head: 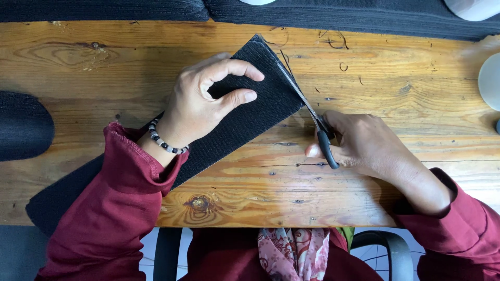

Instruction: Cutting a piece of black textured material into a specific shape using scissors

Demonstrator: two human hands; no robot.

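Observation:
A wide black ribbed elastic band (260, 99) lies diagonally across the wooden table (364, 192), running from the lower left to its cut end near the top centre. My left hand (208, 101) rests on the band, thumb and forefinger curled, pressing it flat. A beaded black-and-white bracelet (164, 140) circles that wrist. My right hand (364, 143) grips black-handled scissors (312, 117). Their blades lie along the band's end edge, pointing up and left. Both arms wear dark red sleeves.
More black ribbed fabric (338, 15) lies along the table's far edge and a dark roll (23, 125) sits at the left. White round objects (489, 80) show at the right edge. Thread snippets (338, 52) scatter on the wood. A chair frame (385, 250) is below.

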